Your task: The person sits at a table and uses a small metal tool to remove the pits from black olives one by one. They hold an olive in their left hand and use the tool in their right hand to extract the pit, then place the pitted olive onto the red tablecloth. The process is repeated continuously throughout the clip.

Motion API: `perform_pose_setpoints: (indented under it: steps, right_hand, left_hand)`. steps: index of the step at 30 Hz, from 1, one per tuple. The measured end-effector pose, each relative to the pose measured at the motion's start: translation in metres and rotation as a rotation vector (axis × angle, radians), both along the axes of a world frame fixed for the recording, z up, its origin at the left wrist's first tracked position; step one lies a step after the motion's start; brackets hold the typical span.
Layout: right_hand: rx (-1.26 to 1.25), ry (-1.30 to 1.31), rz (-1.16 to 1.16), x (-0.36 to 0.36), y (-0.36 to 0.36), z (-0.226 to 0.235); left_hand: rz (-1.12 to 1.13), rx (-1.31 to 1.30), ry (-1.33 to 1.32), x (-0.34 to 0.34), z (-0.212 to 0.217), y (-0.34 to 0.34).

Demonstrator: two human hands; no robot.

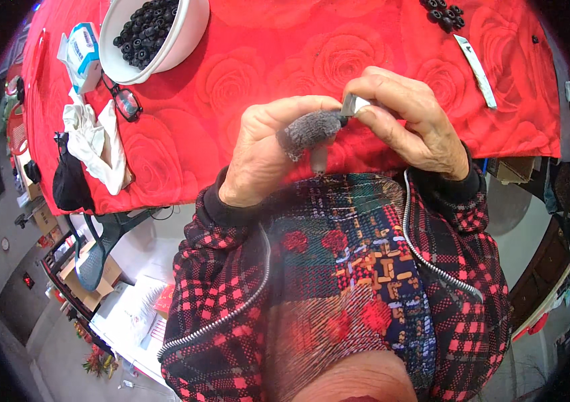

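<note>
Both my hands meet over the near edge of the red table, in front of my chest. My left hand [263, 137] is closed around a fuzzy grey cloth piece [310, 132], which covers part of its fingers; one fingertip sticks out below. A small black part [343, 121] shows at the end of the grey piece, by my left thumb. My right hand [409, 124] pinches a small flat metal blade [350, 105] between thumb and fingers. The blade is right at the black part; whether they touch is hard to tell.
On the red rose-patterned tablecloth [231, 84], a white bowl [194, 33] of black parts [148, 37] stands far left. Nearby are a tissue pack [84, 57], glasses [126, 104], white gloves [97, 137] and a black mask [69, 177]. Loose black parts [444, 15] and a white strip [476, 70] lie right.
</note>
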State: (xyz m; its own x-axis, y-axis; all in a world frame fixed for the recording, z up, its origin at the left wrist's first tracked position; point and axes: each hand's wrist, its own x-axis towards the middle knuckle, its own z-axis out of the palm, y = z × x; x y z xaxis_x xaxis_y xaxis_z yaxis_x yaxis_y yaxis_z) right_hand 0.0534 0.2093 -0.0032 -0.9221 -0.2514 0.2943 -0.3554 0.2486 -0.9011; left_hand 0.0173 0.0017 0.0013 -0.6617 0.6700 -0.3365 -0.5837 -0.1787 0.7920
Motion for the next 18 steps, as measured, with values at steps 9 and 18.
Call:
perform_pose_setpoints:
  steps: [9,18]
  right_hand:
    - [-0.016,-0.050,0.054,-0.005,0.002,0.003]
    - [-0.241,-0.187,0.239,0.009,0.008,0.012]
  left_hand:
    - [-0.003,0.045,-0.003,-0.002,0.001,-0.001]
    - [0.106,-0.006,-0.056,-0.010,0.001,-0.002]
